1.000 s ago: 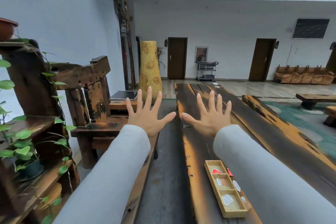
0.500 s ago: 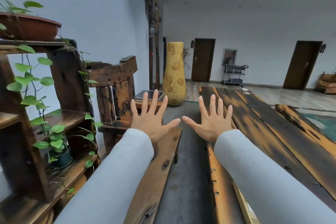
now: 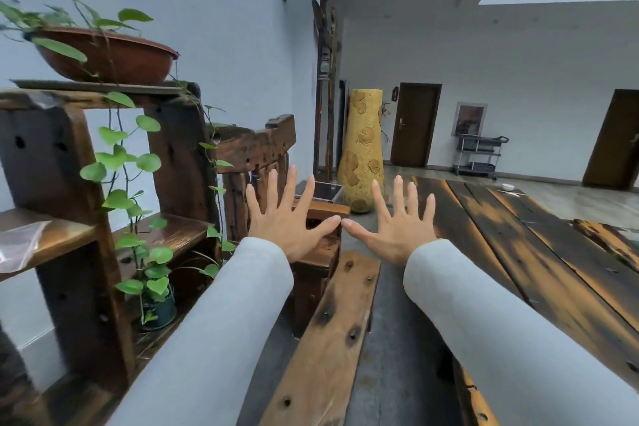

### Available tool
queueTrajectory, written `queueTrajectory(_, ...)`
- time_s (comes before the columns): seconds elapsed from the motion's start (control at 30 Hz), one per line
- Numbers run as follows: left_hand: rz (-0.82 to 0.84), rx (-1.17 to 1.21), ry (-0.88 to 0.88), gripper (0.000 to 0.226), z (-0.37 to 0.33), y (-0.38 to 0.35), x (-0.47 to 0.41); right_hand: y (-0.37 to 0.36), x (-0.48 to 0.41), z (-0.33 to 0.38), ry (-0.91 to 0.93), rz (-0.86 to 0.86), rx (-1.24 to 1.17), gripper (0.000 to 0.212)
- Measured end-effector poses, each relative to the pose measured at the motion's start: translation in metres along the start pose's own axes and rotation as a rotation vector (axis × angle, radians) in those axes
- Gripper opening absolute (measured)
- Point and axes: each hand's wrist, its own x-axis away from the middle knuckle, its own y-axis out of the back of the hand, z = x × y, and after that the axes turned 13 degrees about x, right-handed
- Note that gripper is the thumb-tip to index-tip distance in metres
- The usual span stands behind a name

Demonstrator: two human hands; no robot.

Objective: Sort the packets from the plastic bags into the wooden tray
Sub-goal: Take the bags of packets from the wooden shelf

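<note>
My left hand [image 3: 287, 218] and my right hand [image 3: 397, 221] are held up in front of me, palms away, fingers spread wide and empty, thumbs almost touching. Both arms wear light grey sleeves. A clear plastic bag [image 3: 19, 242] lies on the middle shelf of the dark wooden rack at the far left, well away from both hands. The wooden tray and the packets are out of view.
A wooden rack [image 3: 69, 162] with a trailing green plant [image 3: 138, 204] and a brown bowl [image 3: 107, 57] stands at left. A heavy wooden chair [image 3: 256, 149] is behind my left hand. A bench plank [image 3: 328, 339] runs below, the long dark table [image 3: 518, 252] at right, a tall yellow vase [image 3: 363, 149] behind.
The view has swung left: the wooden tray with packets has left the frame, the rack and plastic bag have come in. Both hands stay raised and spread, now closer together.
</note>
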Motion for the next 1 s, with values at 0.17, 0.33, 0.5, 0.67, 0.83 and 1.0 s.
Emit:
queueTrajectory(0.17,-0.019,-0.049,0.059,0.093,0.058,0.010,-0.004,0.004,-0.026,0.056,0.061,-0.033,-0.025,0.107)
queueTrajectory(0.33,-0.026,-0.069,0.131,0.092,0.115,0.023,0.002,0.012,-0.044,0.114,0.126,-0.051,-0.061,0.106)
queueTrajectory(0.5,-0.046,-0.115,0.246,0.093,0.174,0.040,0.017,0.011,-0.058,0.180,0.230,-0.086,-0.083,0.105)
queueTrajectory(0.67,-0.047,-0.178,0.353,0.094,0.223,0.055,0.033,0.017,-0.071,0.237,0.333,-0.108,-0.110,0.104)
queueTrajectory(0.83,-0.043,-0.224,0.457,0.094,0.260,0.060,0.039,0.016,-0.086,0.287,0.451,-0.096,-0.165,0.104)
queueTrajectory(1.0,-0.071,-0.282,0.548,0.094,0.285,0.060,0.033,0.010,-0.111,0.327,0.573,-0.110,-0.213,0.105)
